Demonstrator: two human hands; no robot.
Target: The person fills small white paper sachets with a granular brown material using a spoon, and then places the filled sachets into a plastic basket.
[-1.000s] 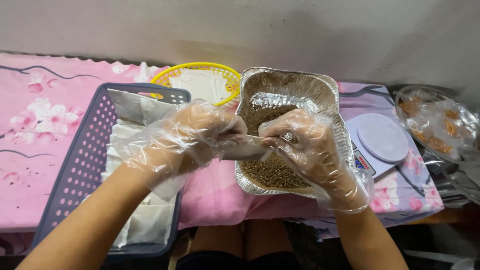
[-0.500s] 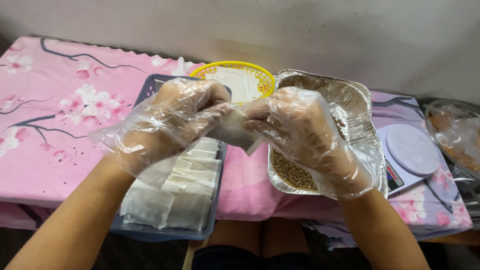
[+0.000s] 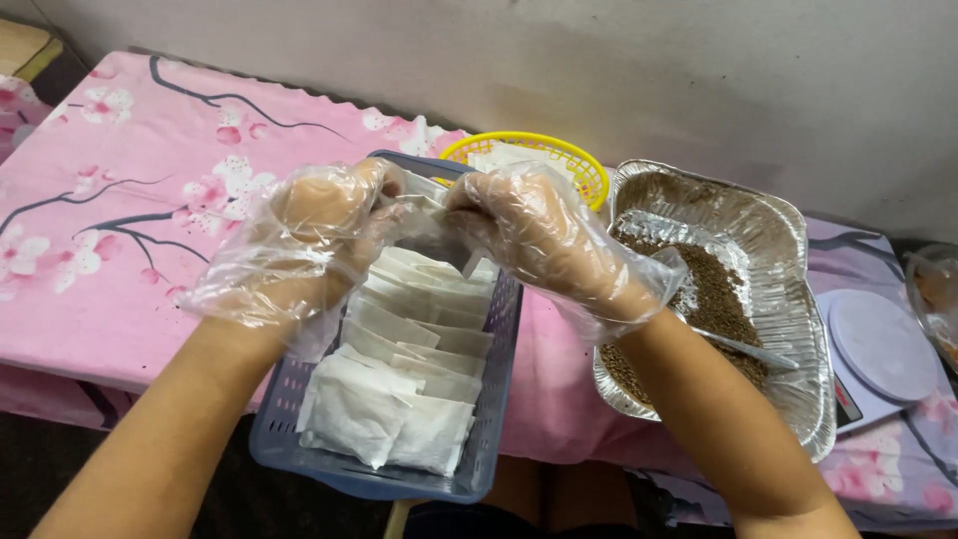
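Note:
Both my hands wear loose clear plastic gloves. My left hand (image 3: 319,225) and my right hand (image 3: 534,225) pinch a small white filter sachet (image 3: 431,208) between them, just above the far end of a blue-grey plastic basket (image 3: 479,454). Several filled white sachets (image 3: 404,374) lie stacked in rows inside that basket. To the right, a foil tray (image 3: 788,235) holds brown granules (image 3: 714,299) and a thin spoon handle (image 3: 758,351).
A yellow plastic basket (image 3: 574,160) with white papers stands behind the blue one. A white round kitchen scale (image 3: 883,344) sits at the right edge. Everything rests on a pink floral tablecloth (image 3: 110,240) against a grey wall.
My hands have carried the sachet leftward from over the foil tray to above the blue basket. The view has swung left with them.

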